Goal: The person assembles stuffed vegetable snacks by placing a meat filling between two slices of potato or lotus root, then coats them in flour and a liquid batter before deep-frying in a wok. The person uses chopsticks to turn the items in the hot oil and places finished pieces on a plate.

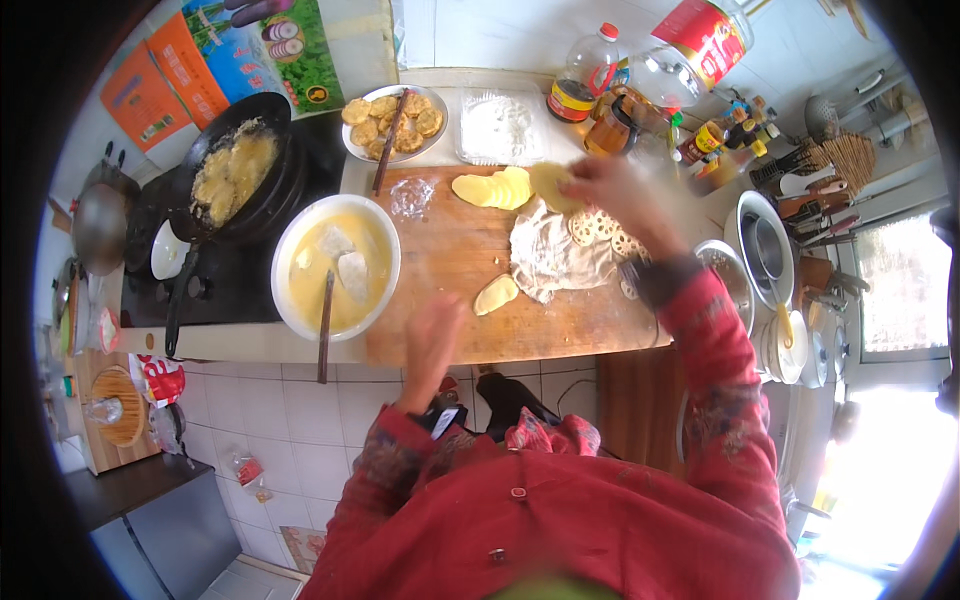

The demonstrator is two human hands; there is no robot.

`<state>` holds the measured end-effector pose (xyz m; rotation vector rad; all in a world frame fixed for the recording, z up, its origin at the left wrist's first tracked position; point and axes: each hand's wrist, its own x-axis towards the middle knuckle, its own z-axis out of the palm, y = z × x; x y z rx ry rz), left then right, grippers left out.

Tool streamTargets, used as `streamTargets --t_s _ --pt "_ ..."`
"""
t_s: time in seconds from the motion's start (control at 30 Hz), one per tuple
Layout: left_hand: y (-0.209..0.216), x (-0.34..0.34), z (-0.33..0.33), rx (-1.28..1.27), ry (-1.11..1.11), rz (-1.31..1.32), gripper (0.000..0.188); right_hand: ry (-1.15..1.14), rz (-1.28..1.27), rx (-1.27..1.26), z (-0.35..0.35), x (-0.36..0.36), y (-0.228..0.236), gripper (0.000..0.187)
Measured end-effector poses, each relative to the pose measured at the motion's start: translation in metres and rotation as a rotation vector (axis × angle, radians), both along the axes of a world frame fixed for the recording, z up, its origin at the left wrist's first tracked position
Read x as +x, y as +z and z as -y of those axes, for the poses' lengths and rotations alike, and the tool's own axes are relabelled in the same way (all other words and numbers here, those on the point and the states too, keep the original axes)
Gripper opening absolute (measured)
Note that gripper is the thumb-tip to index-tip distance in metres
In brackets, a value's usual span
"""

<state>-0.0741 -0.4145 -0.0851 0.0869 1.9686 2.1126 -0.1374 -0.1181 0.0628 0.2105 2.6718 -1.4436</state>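
We judge the batch partly through: fried rounds (pixel 430 122) sit on a plate (pixel 415 154) at the counter's (pixel 245 338) far edge, more pieces (pixel 232 175) fill the pan (pixel 268 112), and pale pieces (pixel 352 272) lie in the batter bowl (pixel 278 265) nearer the near edge. Seemingly left are a row of yellow slices (pixel 490 188), one lone slice (pixel 496 294), and lotus root slices (pixel 592 228). Our right hand's (pixel 600 190) fingers grasp another yellow slice (pixel 548 186) toward the far edge; our left hand (pixel 433 330) blurs by the near edge, its fingers' state unclear.
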Motion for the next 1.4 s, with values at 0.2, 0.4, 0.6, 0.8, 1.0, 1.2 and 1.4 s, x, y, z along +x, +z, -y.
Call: streamTargets --t_s 0.2,0.4,0.6,0.8,1.0,1.2,1.4 --pt "-0.056 0.032 0.105 -0.416 0.460 -0.035 0.013 -0.098 0.038 0.032 -0.033 -0.159 -0.067 0.026" --pt "-0.018 0.031 0.078 -0.517 0.248 -0.247 0.006 -0.200 0.023 -0.269 -0.045 -0.197 -0.105 0.027" --pt "-0.015 -0.020 0.015 -0.560 0.120 -0.262 0.011 -0.179 -0.047 0.273 -0.054 -0.235 -0.131 0.029" --pt "-0.029 -0.025 0.024 -0.577 0.119 -0.354 0.011 -0.129 0.080 -0.061 -0.052 -0.295 -0.161 0.027" --pt "-0.032 -0.012 0.036 -0.640 0.201 -0.311 0.011 -0.121 -0.230 0.667 -0.041 -0.317 -0.186 0.025" --pt "-0.040 -0.017 0.032 -0.592 0.241 -0.240 0.012 0.091 -0.124 0.654 -0.038 -0.321 -0.190 0.032" --pt "-0.041 -0.016 0.034 -0.609 0.230 -0.180 0.009 -0.029 -0.153 0.712 -0.036 -0.318 -0.186 0.040"
